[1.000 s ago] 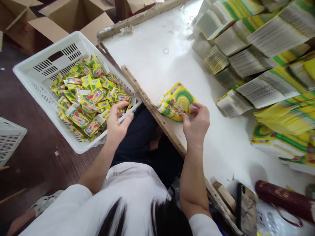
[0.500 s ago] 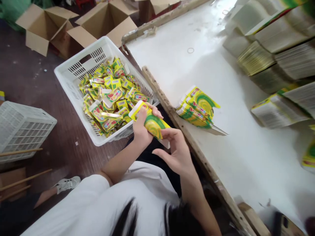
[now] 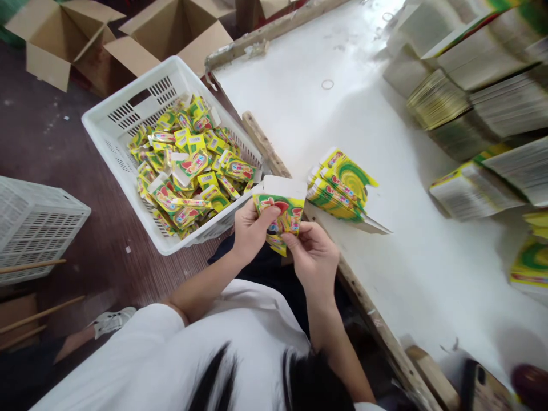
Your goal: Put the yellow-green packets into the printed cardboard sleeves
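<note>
Between my hands is a yellow-green printed carton (image 3: pixel 295 206), its white flap open at the top. My left hand (image 3: pixel 252 231) pinches its left side, thumb on the printed front. My right hand (image 3: pixel 314 248) grips the lower right corner between thumb and fingers. Beyond my left hand, a white plastic basket (image 3: pixel 100 123) holds many small yellow-green boxes (image 3: pixel 194 164). To the right of the held carton, a small stack of flattened cartons (image 3: pixel 342 185) lies on the white table (image 3: pixel 411 245) near its wooden edge.
Open cardboard boxes (image 3: pixel 64 34) stand beyond the basket. Another white crate (image 3: pixel 38 228) is at the left, near wooden sticks and a person's shoe (image 3: pixel 113 321). Bundles of flat cartons (image 3: pixel 479 57) fill the table's right side. A phone (image 3: pixel 479 385) lies at the lower right.
The carton has turned, so its printed front and open white flap now face up. My right hand has closed on its lower corner. The whole view has shifted slightly.
</note>
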A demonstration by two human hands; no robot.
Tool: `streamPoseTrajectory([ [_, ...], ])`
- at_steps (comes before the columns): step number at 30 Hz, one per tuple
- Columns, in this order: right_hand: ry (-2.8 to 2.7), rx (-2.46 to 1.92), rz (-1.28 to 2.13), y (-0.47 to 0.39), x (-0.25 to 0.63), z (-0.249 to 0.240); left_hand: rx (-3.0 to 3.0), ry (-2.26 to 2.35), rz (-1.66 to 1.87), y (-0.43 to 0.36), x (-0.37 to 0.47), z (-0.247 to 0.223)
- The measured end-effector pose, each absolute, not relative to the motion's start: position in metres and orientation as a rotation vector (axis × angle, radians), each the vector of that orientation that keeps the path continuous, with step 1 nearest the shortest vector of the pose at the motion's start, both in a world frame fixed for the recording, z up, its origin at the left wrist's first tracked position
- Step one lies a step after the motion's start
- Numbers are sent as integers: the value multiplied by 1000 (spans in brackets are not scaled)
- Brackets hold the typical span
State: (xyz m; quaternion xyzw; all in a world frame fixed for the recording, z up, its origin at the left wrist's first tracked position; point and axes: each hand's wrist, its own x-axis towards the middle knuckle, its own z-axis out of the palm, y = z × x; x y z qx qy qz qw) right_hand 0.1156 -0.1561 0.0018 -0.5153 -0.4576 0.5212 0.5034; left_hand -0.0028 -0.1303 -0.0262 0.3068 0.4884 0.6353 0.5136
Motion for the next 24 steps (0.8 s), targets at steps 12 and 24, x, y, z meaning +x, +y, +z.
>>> streamPoseTrajectory([
  [12,-970,-1246,1157,-150,142,8,1012,854,1307,-127,-31,-10],
  [24,-891,-1136,1436,-151,134,0,802,959,1225,-125,-28,-9],
])
